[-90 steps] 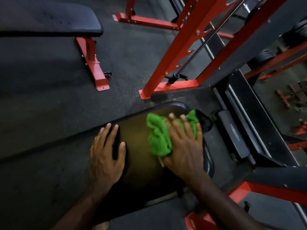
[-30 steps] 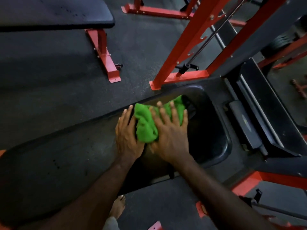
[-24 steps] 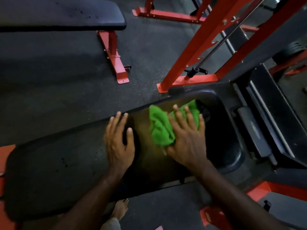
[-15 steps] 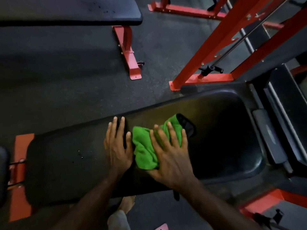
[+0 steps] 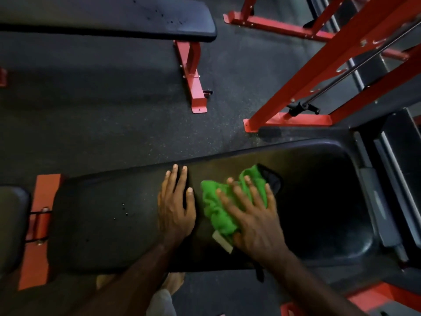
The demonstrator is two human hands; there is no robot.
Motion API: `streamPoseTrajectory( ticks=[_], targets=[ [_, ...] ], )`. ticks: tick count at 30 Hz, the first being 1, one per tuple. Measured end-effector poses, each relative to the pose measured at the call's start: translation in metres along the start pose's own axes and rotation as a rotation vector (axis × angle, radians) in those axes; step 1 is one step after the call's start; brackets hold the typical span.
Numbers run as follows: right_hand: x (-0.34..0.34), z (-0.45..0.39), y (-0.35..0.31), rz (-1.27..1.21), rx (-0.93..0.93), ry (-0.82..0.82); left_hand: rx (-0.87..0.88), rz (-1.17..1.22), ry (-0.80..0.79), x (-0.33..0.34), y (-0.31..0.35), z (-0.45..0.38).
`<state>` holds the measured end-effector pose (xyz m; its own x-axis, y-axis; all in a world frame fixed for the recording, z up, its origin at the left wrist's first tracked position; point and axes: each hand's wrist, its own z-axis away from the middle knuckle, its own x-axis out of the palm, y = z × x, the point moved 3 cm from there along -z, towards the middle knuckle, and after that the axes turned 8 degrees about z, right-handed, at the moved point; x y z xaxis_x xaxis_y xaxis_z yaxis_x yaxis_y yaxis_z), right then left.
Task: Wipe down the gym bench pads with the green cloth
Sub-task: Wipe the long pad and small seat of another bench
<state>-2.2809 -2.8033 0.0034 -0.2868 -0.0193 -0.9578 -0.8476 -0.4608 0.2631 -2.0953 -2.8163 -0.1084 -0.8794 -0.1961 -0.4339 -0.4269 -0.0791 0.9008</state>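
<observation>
Two hands on the long bench pad (image 5: 102,215), both flat. My right hand (image 5: 252,215) presses the green cloth (image 5: 216,201) onto the pad, fingers spread and straight, no pinch, cloth bunched under palm and fingertips. My left hand (image 5: 175,206) lies flat just left of the cloth, fingers straight and close together, bracing on the pad; can't tell if it touches the cloth.

Cloth sits roughly mid-pad, a bit right of centre. White tag pokes out at its near edge beside my right thumb. Dark corner of something sticks out from under its far-right side, can't tell what.

Pad long axis runs left-right across the view, far edge slanting up toward the right. Right end is wider and rounded, close to the red rack base (image 5: 287,120); left end is squared off, next to a smaller seat pad (image 5: 11,224) w/ orange frame between.

How I'd do the stroke well, imo: keep palm pressure even, wipe along the long axis in overlapping passes, not random circles. Flatten the cloth out more; bunched like this it covers little. Small dark specks show left of my left hand, so I'd cover that part. Left hand must shift out of the path. Edges and rounded right end need a pass too, then seat pad. Second bench (image 5: 114,17) lies far left.
</observation>
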Motion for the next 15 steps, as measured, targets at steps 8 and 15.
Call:
streamPoseTrajectory(
  ticks=[8, 15],
  targets=[
    [0.001, -0.041, -0.034, -0.076, 0.165, -0.039, 0.03, 0.006, -0.022, 0.0, -0.002, 0.002],
    [-0.007, -0.019, 0.03, -0.032, 0.32, 0.096, -0.007, 0.014, -0.001, 0.001, -0.001, 0.0]
  ],
)
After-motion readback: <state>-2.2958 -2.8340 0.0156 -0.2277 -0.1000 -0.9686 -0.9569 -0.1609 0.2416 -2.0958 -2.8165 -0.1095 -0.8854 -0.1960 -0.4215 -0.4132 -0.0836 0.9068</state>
